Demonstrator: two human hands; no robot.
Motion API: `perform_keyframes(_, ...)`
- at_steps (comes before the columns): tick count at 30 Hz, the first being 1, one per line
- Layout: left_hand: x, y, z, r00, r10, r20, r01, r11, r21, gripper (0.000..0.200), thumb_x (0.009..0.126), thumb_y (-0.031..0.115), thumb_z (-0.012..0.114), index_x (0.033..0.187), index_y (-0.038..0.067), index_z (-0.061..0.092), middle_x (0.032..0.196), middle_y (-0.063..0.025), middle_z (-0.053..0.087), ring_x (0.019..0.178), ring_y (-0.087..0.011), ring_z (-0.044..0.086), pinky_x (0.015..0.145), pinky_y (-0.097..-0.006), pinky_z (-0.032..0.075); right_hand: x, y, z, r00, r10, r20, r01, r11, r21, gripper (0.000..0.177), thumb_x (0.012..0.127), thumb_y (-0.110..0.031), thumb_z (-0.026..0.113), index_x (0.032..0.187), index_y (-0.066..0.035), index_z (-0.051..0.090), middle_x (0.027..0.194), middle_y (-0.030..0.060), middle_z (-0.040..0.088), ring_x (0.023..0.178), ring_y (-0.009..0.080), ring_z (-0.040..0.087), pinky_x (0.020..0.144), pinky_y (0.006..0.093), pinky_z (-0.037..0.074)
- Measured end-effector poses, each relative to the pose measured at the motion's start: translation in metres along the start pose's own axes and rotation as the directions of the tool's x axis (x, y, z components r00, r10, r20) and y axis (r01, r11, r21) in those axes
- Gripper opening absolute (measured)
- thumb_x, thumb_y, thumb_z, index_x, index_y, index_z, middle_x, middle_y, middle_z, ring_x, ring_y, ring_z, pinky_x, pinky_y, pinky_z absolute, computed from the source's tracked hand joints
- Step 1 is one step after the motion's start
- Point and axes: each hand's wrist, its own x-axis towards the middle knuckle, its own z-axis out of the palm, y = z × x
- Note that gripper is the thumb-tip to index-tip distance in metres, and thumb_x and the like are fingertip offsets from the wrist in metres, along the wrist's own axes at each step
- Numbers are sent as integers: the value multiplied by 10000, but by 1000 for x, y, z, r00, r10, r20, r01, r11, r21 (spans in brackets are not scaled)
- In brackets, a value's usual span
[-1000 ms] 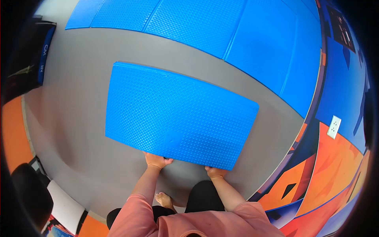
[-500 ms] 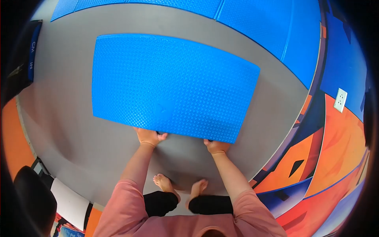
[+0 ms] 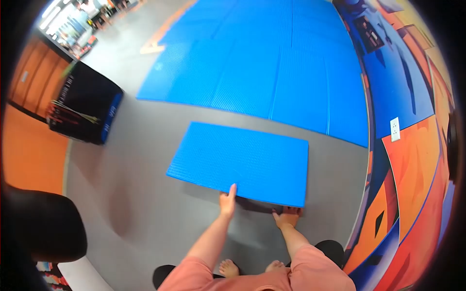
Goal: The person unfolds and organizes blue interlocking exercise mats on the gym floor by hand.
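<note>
A blue textured mat (image 3: pixel 242 162) is in front of me, its near edge raised off the grey floor with a shadow beneath. My left hand (image 3: pixel 227 201) grips that near edge around its middle, thumb on top and fingers underneath. Near the mat's right corner, my right hand (image 3: pixel 287 217) is at the same edge, with its fingers against the underside and its thumb apart, below the edge.
Joined blue mats (image 3: pixel 252 72) cover the floor ahead. A black box (image 3: pixel 87 104) stands at the left, and a dark rounded object (image 3: pixel 43 225) is at the lower left. On the right runs a painted wall (image 3: pixel 412 169) with a white outlet (image 3: pixel 395 129).
The view has tilted up, showing more of the joined mats and the room. The mat's near edge now stands higher off the floor, and my left thumb lies on its top.
</note>
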Motion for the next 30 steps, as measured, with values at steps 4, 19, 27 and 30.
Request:
perform_keyframes(4, -48, 93, 6, 991, -118, 68, 132, 713, -689, 433, 940, 353, 669, 1230, 40, 595, 1221, -90, 657, 1033, -226, 640, 867, -388, 507, -3, 11, -6, 983, -106, -148, 121, 988, 94, 785, 899, -672, 569, 1438, -106, 493, 1526, 166, 451, 1428, 392, 362, 1146, 692, 194)
perform_keyframes(19, -233, 151, -38, 915, -117, 386, 404, 266, -875, 352, 921, 68, 611, 1262, 21, 535, 1257, -134, 633, 1156, -290, 629, 1055, -460, 507, -202, 73, -354, 826, -560, 64, 550, 825, 130, 324, 753, -420, 741, 1055, -308, 772, 1272, 2, 640, 1320, 303, 496, 1101, 569, 344)
perform_keyframes(27, -291, 128, -48, 768, -141, 625, 628, 361, -690, 439, 937, 165, 655, 1334, 34, 521, 1341, -140, 617, 1217, -325, 603, 1046, -507, 507, -261, 58, -388, 842, -488, 231, 346, 816, 463, 169, 813, -349, 661, 883, -256, 783, 1123, 34, 699, 1184, 249, 590, 1034, 518, 381)
perform_keyframes(30, -345, 153, -92, 811, -173, 559, 571, 442, -691, 467, 938, 163, 659, 1366, 49, 512, 1415, -137, 568, 1287, -341, 546, 1101, -525, 451, -299, 49, -398, 827, -376, 418, 219, 900, 378, 240, 869, -363, 584, 896, -246, 791, 1156, 46, 710, 1176, 243, 610, 1003, 510, 390)
